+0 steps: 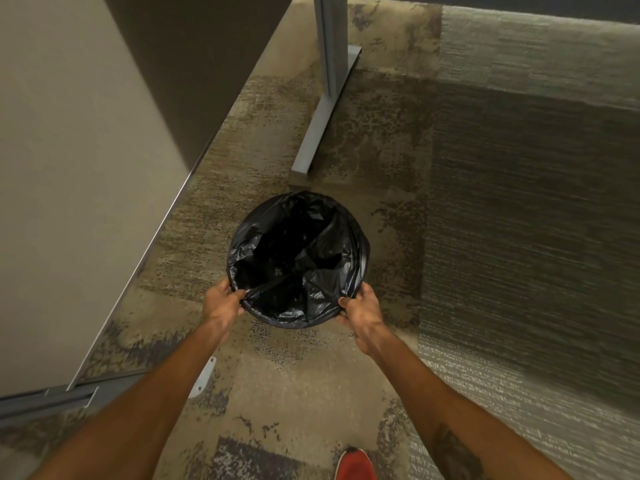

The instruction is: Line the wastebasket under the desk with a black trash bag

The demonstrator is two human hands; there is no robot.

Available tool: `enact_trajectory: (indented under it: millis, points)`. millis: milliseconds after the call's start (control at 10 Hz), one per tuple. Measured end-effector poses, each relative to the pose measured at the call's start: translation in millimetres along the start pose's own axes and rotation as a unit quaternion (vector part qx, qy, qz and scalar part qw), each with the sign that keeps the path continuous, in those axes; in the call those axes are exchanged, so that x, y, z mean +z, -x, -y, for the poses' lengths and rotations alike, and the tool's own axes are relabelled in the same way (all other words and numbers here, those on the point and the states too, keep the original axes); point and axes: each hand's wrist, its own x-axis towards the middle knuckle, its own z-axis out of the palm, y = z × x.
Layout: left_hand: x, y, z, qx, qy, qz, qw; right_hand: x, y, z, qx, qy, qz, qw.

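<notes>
A round wastebasket (287, 322) stands on the carpet in the middle of the head view, seen from above. A shiny black trash bag (311, 237) is inside it, its mouth folded out over the rim all around. My left hand (221, 301) pinches the bag's edge at the near-left rim. My right hand (362, 311) pinches the bag's edge at the near-right rim. A taut fold of the bag runs between the two hands across the opening. The basket's wall is almost wholly hidden by the bag.
A grey metal desk leg with a flat foot (323, 109) stands just behind the basket. A beige partition panel (69, 168) with a metal base rail fills the left. Patterned carpet (519, 220) spreads to the right. A red shoe (355, 464) is at the bottom edge.
</notes>
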Motion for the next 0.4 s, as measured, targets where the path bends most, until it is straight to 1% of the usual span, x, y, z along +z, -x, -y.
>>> enact_trajectory:
  millis: [200, 300, 400]
  points:
    - [11.5, 17.3, -10.0, 0.001, 0.010, 0.009, 1.000, -11.6, 11.0, 6.7, 0.028, 0.016, 0.036, 0.999]
    - [19.8, 35.6, -13.3, 0.051, -0.110, -0.047, 0.991, -22.4, 27.4, 13.6, 0.015, 0.057, 0.029, 0.998]
    - [25.8, 53.0, -10.4, 0.083, -0.241, -0.078, 0.964, -31.5, 46.2, 19.6, -0.008, 0.141, -0.001, 0.990]
